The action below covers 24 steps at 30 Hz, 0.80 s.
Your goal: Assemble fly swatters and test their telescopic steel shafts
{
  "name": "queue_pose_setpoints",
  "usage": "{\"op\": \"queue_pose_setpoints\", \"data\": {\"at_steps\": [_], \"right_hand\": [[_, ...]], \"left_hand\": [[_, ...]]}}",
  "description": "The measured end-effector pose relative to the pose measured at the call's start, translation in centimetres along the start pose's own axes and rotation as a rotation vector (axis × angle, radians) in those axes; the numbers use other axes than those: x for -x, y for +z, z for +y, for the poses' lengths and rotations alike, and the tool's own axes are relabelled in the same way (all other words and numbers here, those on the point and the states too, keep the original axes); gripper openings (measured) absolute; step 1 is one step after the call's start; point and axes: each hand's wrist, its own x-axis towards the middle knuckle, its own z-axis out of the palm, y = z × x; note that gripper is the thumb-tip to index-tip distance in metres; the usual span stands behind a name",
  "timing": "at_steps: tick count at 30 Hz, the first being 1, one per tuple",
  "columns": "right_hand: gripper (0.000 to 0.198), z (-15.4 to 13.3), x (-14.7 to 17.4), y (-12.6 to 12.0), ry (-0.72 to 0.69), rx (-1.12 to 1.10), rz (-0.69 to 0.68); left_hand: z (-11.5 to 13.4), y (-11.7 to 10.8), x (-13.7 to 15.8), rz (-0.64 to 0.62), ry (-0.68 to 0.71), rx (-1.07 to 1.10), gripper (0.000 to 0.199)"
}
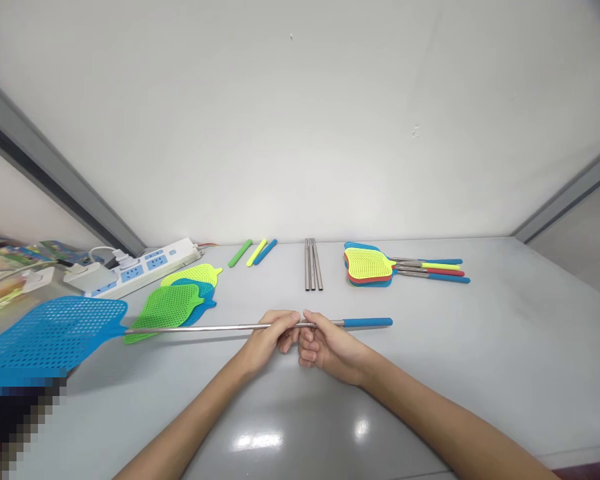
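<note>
Both my hands grip the metal rod of one long fly swatter (195,328), held level above the table. Its blue mesh head (80,327) reaches out to the left, and its blue handle sleeve (367,323) points right. My left hand (275,331) pinches the rod between thumb and fingers. Close beside it, my right hand (327,343) is closed on the rod nearer the handle, fingers curled under. The rod is drawn out long, in sections. Behind the rod lie loose swatter heads: a green one (167,308), a blue one (210,293) and a yellow one (193,273).
Green (241,253), yellow (257,253) and blue (265,252) handle sleeves lie near the wall. Metal rods (313,267) lie side by side at the centre back. Several whole swatters (370,265) are stacked at the right. A power strip (150,267) with plugs stands at the left.
</note>
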Motion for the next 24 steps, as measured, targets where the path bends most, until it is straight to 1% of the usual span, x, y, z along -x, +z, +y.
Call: {"op": "queue_pose_setpoints", "data": {"at_steps": [6, 14, 24], "right_hand": [[0.034, -0.1, 0.0, 0.08, 0.008, -0.019, 0.018], [0.033, -0.09, 0.04, -0.07, 0.015, -0.029, 0.035], [0.033, -0.19, -0.02, 0.0, 0.019, -0.04, 0.052]], "left_hand": [[0.05, -0.01, -0.04, 0.014, 0.001, -0.009, 0.039], [-0.23, 0.01, -0.05, 0.006, -0.008, -0.021, 0.045], [0.01, -0.03, 0.04, 0.004, -0.016, -0.064, 0.046]]}}
